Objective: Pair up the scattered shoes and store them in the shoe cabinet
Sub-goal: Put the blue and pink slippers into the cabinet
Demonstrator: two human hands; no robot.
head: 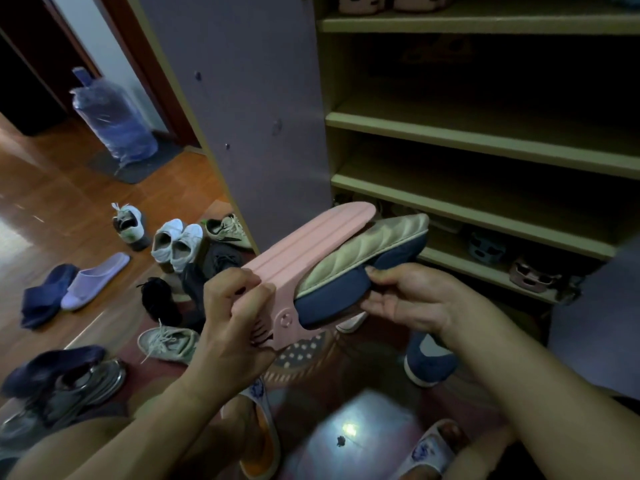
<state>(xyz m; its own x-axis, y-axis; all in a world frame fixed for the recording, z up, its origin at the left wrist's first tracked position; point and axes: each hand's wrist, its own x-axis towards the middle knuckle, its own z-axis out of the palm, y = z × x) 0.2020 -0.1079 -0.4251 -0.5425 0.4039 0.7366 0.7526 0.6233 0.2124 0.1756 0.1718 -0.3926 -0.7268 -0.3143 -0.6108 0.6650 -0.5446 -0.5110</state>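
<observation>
The person's left hand (239, 317) curls round the hinged back end of a pink ribbed plastic shoe-stacker rack (298, 251), holding it tilted with its long upper plate pointing up toward the cabinet. The right hand (408, 299) holds the heel of a navy slipper with a quilted beige insole (360, 268), thumb on the rim and fingers beneath, and appears to be feeding it into the rack's lower tier, though the view is too dim to say how far it is seated. Gripping each piece at its near end leaves the far ends free to slide together. A second navy slipper (429, 362), probably its mate, lies on the patterned mat below the right forearm, within easy reach for the upper plate.

The olive-yellow wooden shoe cabinet (485, 143) stands open just ahead. Its two middle shelves look bare and dark, offering room, while the lowest visible shelf already carries similar racks (530, 278). The shelf lips are the edges to clear, so the rack would have to go in level. The open lilac cabinet door (249, 126) bounds the left side. Left of it, white sneakers (176, 242), a lilac slide sandal (95, 280) and other shoes lie scattered on the wood floor (52, 202), not yet sorted.
</observation>
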